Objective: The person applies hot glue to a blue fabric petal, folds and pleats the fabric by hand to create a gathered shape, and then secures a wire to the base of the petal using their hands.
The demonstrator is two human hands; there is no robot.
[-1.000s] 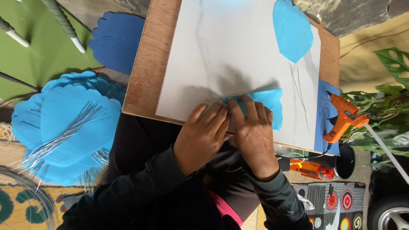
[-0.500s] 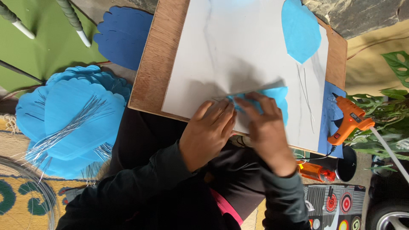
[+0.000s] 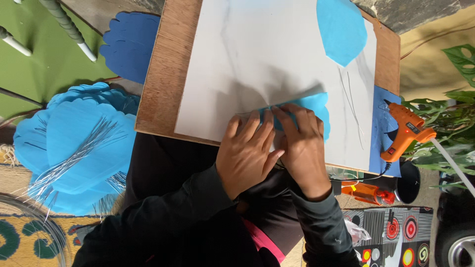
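Both of my hands press on a light blue foam petal [image 3: 316, 106] lying on a white sheet [image 3: 267, 59] over a wooden board [image 3: 158, 84] on my lap. My left hand [image 3: 247, 153] lies flat with fingertips on the petal's left end. My right hand [image 3: 302, 143] covers the petal's lower part, fingers pointing up and left. A thin wire seems to run under the fingertips. Another light blue petal [image 3: 341, 29] rests at the sheet's top right, with thin wires [image 3: 354, 109] below it.
An orange glue gun [image 3: 405, 131] sits on a blue foam piece [image 3: 383, 128] at the board's right edge. A stack of light blue petals with silver wires [image 3: 74, 148] lies left. A dark blue petal [image 3: 126, 44], green plant leaves [image 3: 445, 133], an orange tool [image 3: 366, 193].
My hands have shifted slightly to the right along the petal and my right hand has flattened over it. The view moved a little.
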